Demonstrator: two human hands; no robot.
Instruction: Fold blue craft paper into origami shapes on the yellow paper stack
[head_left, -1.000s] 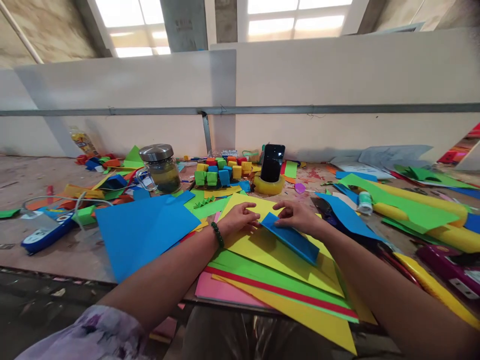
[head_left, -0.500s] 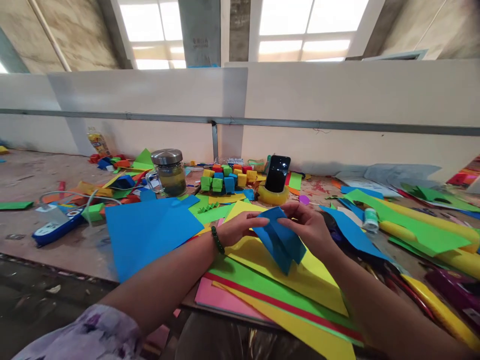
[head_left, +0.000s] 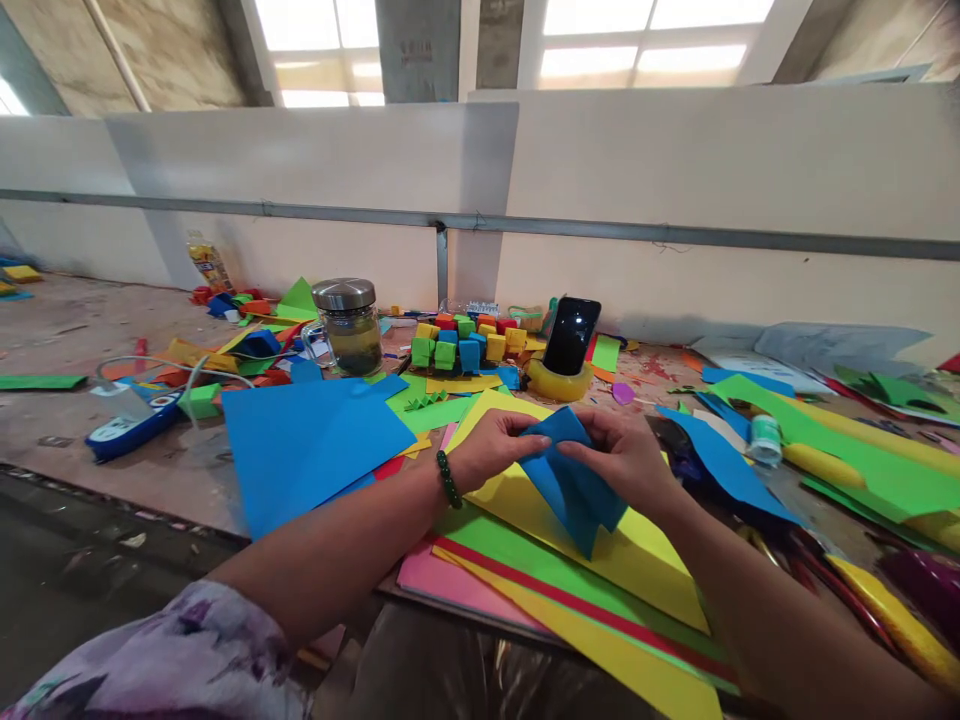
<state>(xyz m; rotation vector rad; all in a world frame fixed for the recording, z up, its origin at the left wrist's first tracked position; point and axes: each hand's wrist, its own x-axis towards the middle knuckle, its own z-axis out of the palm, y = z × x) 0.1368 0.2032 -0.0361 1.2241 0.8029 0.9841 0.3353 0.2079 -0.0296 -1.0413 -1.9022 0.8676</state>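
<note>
Between my hands is a piece of folded blue paper point(head_left: 574, 490), its creased flaps hanging down toward me. My left hand point(head_left: 499, 448) pinches its upper left edge, thumb on the near face. On the upper right, my right hand point(head_left: 626, 455) grips the paper between thumb and fingers; some of those fingers are hidden behind it. Beneath the hands lies a stack of coloured sheets, with a yellow sheet point(head_left: 517, 500) on top and green, red and pink ones below. A large blue sheet point(head_left: 315, 440) rests left of my left wrist.
Small folded paper cubes point(head_left: 469, 345) are piled behind my hands. A lidded glass mug point(head_left: 349, 335) stands left of them, and a phone point(head_left: 571, 335) leans in a yellow tape roll point(head_left: 559, 382). A blue-white power strip point(head_left: 135, 425) lies left; a small white-green bottle point(head_left: 765, 440) is right.
The view has shifted, so the table's things sit slightly higher and further right. Both hands still hold the blue paper, and its flaps now bend a little differently.
</note>
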